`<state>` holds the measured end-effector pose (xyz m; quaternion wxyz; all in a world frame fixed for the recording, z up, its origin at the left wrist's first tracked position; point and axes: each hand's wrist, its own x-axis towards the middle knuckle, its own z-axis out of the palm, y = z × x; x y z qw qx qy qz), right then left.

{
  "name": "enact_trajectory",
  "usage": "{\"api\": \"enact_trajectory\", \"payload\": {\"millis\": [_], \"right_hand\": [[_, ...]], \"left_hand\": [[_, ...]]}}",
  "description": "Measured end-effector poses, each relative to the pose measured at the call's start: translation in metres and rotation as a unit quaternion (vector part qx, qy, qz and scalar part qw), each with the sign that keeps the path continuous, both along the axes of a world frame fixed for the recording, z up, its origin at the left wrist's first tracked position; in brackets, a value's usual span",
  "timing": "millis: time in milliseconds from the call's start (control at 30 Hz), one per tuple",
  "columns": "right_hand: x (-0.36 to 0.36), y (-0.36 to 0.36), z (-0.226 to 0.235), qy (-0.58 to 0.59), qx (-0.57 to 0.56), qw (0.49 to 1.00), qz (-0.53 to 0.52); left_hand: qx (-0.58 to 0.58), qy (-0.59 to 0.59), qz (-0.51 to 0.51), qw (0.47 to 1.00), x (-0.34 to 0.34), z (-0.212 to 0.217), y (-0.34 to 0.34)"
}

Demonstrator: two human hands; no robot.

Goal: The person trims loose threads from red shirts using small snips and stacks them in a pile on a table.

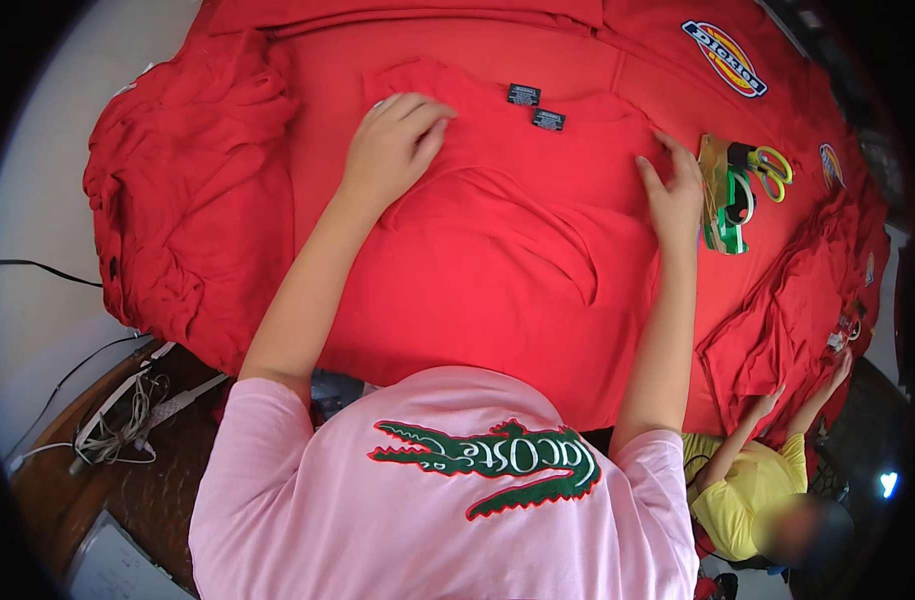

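A red shirt (497, 330) lies spread before me, with loose folds across its middle. Two small black labels (549, 120) sit near its far edge. My left hand (397, 140) rests at the shirt's far left corner, slightly blurred, its fingers bent and the thumb apart, with nothing visible in it. At the far right corner is my right hand (674, 185), thumb and fingers spread beside the shirt's edge. To the right of that hand lie scissors with yellow handles (774, 175) and a green tool or packet (725, 235), whose kind I cannot make out.
A heap of crumpled red cloth (187, 200) stands on the left. More red fabric with an oval patch (724, 60) covers the far right. A person in yellow (747, 495) handles red cloth (777, 320) at lower right. Tangled cables (127, 425) lie at lower left.
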<state>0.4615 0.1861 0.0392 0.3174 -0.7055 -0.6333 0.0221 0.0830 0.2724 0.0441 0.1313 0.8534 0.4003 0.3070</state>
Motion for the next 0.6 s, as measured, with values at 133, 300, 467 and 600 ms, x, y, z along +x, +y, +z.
{"api": "enact_trajectory", "payload": {"millis": [133,300,467,600], "right_hand": [[-0.005,0.032,-0.011,-0.141,-0.035,0.989,-0.038],[0.0,0.035,-0.02,-0.15,-0.048,0.985,-0.071],[-0.005,0.027,-0.031,-0.062,-0.002,0.992,-0.111],[-0.003,0.022,-0.025,-0.025,0.034,0.995,-0.089]], "left_hand": [[0.016,0.04,-0.028,0.999,0.038,-0.036,0.047],[0.008,0.081,0.024,0.996,0.031,-0.05,0.061],[0.023,0.047,0.064,0.997,0.028,-0.048,0.061],[0.068,0.007,0.069,0.995,0.021,-0.043,0.059]]}}
